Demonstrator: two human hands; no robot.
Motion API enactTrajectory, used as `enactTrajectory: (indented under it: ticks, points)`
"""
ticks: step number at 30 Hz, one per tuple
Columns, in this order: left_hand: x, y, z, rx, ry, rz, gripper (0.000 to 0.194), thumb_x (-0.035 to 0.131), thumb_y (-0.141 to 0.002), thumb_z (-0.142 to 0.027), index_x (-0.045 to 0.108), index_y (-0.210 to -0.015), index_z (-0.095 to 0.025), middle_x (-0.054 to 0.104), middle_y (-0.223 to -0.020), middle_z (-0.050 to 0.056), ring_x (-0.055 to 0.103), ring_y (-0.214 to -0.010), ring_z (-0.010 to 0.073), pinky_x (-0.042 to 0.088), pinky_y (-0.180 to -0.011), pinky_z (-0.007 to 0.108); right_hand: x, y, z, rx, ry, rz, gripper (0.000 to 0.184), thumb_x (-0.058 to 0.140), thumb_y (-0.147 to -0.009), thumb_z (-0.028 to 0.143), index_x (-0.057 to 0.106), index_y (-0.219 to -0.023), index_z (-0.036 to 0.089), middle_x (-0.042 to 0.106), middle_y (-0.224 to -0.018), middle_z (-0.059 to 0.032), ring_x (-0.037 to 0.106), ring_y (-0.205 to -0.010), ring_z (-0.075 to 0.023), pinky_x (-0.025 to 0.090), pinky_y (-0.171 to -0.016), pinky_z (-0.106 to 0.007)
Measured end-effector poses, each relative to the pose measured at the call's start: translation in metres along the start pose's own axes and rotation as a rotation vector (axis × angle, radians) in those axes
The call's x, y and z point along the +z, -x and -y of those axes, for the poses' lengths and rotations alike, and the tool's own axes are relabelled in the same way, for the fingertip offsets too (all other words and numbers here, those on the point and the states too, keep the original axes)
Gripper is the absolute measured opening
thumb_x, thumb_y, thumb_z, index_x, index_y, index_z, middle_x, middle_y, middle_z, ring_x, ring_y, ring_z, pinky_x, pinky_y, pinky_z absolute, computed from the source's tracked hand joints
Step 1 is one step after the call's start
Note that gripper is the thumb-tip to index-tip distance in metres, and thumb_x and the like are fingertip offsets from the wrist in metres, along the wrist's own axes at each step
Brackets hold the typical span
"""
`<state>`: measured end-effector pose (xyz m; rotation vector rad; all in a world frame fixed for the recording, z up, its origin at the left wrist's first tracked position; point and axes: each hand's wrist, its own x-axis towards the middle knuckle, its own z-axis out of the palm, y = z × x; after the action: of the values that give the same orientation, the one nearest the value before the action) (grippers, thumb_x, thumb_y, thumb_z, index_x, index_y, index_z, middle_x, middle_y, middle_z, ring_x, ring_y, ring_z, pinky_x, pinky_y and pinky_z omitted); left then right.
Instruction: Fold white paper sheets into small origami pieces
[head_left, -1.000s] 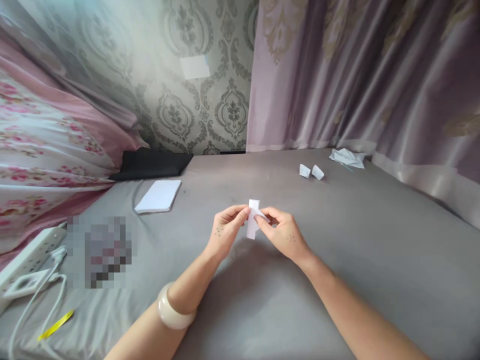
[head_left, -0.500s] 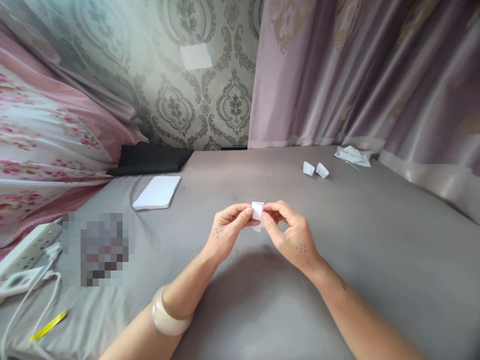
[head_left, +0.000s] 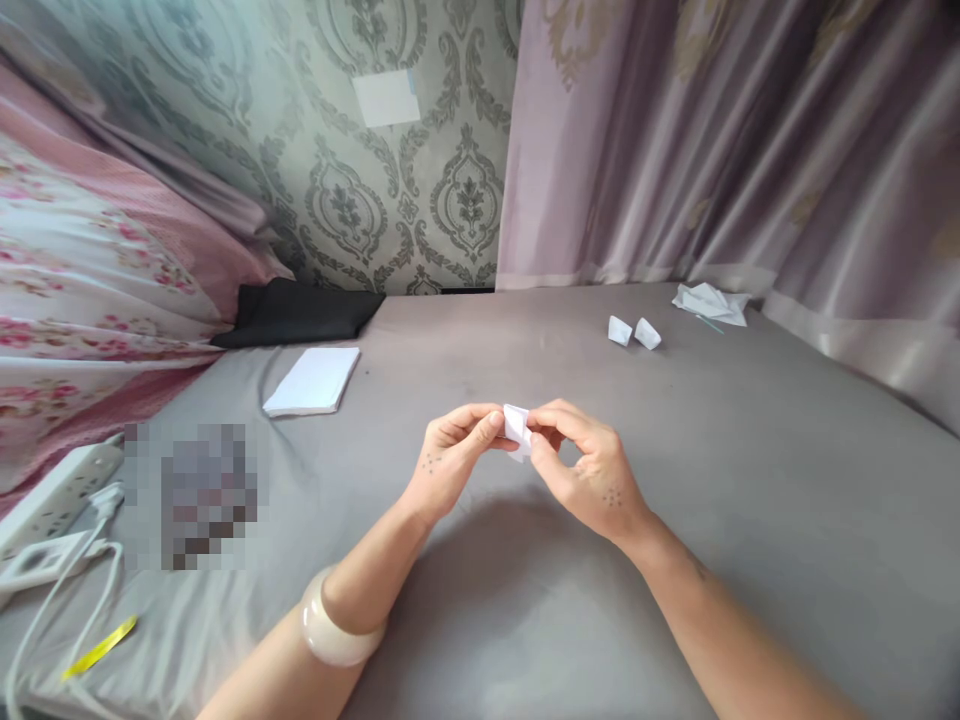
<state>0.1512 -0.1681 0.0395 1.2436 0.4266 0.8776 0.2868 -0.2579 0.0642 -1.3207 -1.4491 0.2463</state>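
A small folded piece of white paper (head_left: 517, 426) is held above the grey bed sheet (head_left: 750, 480), pinched from both sides. My left hand (head_left: 450, 462) grips its left edge with thumb and fingers closed. My right hand (head_left: 589, 465) pinches its right edge, fingers curled round it. A pale bangle (head_left: 334, 630) sits on my left wrist. Most of the paper is hidden between my fingertips.
A stack of white paper (head_left: 313, 380) lies at the left, with a black cloth (head_left: 300, 312) behind it. Two small folded paper pieces (head_left: 634, 332) and crumpled paper (head_left: 709, 303) rest at the far right. A power strip with cables (head_left: 52, 500) and a yellow strip (head_left: 101, 647) lie at the left edge.
The paper strip, longer a second ago, has been folded down into a small compact piece between my fingers. My right hand has turned over it; both hands stay in the same place.
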Motion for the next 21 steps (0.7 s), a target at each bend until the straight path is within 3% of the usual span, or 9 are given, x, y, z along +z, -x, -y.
enactTrajectory:
  ticks: [9, 16, 21]
  points:
    - [0.0009, 0.0027, 0.0027, 0.015, -0.003, 0.033, 0.016, 0.065, -0.085, -0.03, 0.072, -0.089, -0.016, 0.072, -0.086, 0.005, 0.067, -0.077, 0.0164, 0.057, -0.078, 0.035, 0.0014, -0.0003, 0.0005, 0.014, 0.042, -0.059, 0.009, 0.058, -0.084, 0.018, 0.063, -0.078, 0.019, 0.057, -0.068, 0.0006, 0.051, -0.06, -0.0107, 0.044, -0.057, -0.026]
    - [0.0046, 0.0042, -0.0046, -0.03, -0.059, 0.001, 0.021, 0.068, -0.081, -0.034, 0.074, -0.087, -0.015, 0.073, -0.083, 0.006, 0.067, -0.073, 0.0167, 0.057, -0.074, 0.033, 0.0016, -0.0009, 0.0034, 0.011, 0.046, -0.095, 0.008, 0.06, -0.085, 0.021, 0.067, -0.089, 0.02, 0.062, -0.079, -0.0014, 0.053, -0.06, -0.0099, 0.044, -0.054, -0.025]
    - [0.0081, 0.005, -0.0057, -0.061, -0.043, 0.013, 0.023, 0.069, -0.081, -0.035, 0.075, -0.088, -0.014, 0.073, -0.081, 0.007, 0.067, -0.07, 0.0166, 0.057, -0.072, 0.033, 0.0026, -0.0009, 0.0063, 0.02, 0.027, -0.102, 0.009, 0.06, -0.086, 0.02, 0.069, -0.083, 0.021, 0.061, -0.074, -0.0006, 0.052, -0.058, -0.0096, 0.043, -0.051, -0.025]
